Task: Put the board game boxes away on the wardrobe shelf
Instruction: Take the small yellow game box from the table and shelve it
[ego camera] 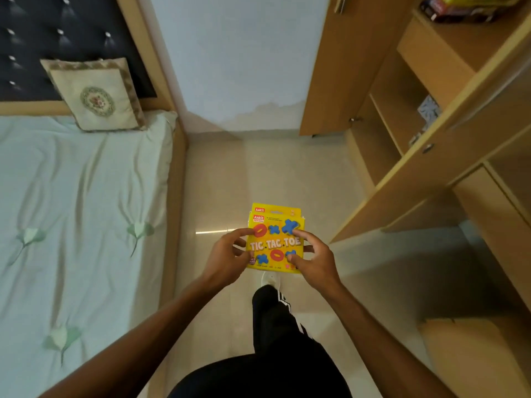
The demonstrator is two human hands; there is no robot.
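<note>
Both hands, left hand (227,254) and right hand (311,255), pinch yellow game box (274,239) by its side edges; likely light, thin card, crushable.

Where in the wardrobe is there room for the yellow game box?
Both hands hold the Tic Tac Toe box over the floor. The wardrobe shelf below the top one looks bare. The top shelf already has colourful boxes, so it's crowded. The next shelf down holds a patterned box at the right, with bare board to its left.
</note>
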